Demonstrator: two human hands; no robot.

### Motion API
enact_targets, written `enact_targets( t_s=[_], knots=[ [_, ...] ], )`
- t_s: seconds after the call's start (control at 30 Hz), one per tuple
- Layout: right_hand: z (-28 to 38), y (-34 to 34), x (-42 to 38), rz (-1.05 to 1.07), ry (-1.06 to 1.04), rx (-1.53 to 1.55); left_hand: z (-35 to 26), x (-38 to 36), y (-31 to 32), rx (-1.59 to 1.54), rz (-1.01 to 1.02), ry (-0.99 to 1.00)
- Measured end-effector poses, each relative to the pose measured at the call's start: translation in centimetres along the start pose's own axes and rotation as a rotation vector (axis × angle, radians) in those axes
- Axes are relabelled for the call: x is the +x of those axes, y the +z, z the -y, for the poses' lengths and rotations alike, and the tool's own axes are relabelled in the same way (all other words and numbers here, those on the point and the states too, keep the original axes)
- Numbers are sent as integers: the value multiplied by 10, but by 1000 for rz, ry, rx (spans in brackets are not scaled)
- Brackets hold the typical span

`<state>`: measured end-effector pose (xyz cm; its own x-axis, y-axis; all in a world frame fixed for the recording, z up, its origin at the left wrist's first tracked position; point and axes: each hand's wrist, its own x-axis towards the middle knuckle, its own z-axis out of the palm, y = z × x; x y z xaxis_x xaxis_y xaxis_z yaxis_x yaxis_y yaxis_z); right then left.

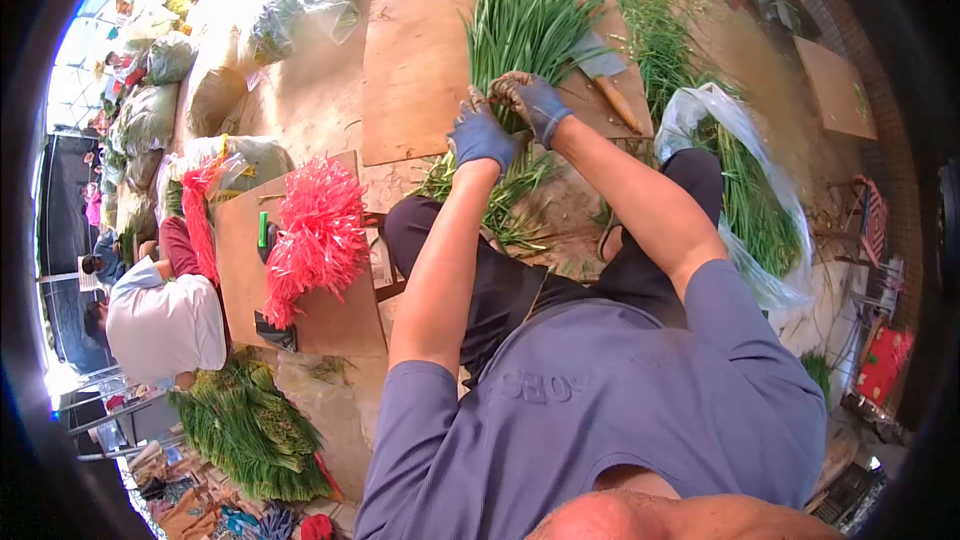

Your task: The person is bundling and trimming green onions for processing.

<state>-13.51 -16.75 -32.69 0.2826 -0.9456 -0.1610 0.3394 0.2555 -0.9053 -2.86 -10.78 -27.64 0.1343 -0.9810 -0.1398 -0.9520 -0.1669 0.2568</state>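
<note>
A big bunch of long green Chinese chives (525, 30) lies on a wooden board (415, 70), leaves fanned away from me. My left hand (482, 134), in a blue work glove, is closed at the left side of the bunch's near end. Against the right side, my gloved right hand (536, 104) curls its fingers around the stalks. Exactly what the fingertips pinch is partly hidden. To the right of my right hand rests a wide-bladed knife (617, 105) with a wooden handle. Loose green trimmings (510, 210) lie below the board's near edge.
On my left, a smaller board (245, 285) carries a heap of pink plastic ties (315, 235). A clear bag of greens (745, 200) stands by my right knee. More greens (250, 425) are piled at lower left, near a seated person in white (165, 325). Filled bags (305, 10) stand beyond.
</note>
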Motion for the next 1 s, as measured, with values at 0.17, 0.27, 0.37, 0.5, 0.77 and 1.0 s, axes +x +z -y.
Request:
enact_targets(
  t_s=[0.17, 0.27, 0.37, 0.5, 0.77, 1.0],
  knots=[
    [13, 4, -19, -78, -85, 225, 40, 31, 30, -317, 163, -83],
    [-4, -1, -33, -17, -198, 233, 38, 30, 22, -493, 246, -143],
    [-12, -12, -36, -25, -144, 136, 31, 22, 23, -580, 131, -149],
    [-1, -56, -33, -267, -95, 158, 52, 28, 25, -542, 184, 32],
    [-32, -67, 10, -325, 301, -7, 64, 108, 10, -769, 363, -283],
    [47, 21, -2, -351, -122, -353, 2, 75, -16, -1201, 28, -60]
  ],
)
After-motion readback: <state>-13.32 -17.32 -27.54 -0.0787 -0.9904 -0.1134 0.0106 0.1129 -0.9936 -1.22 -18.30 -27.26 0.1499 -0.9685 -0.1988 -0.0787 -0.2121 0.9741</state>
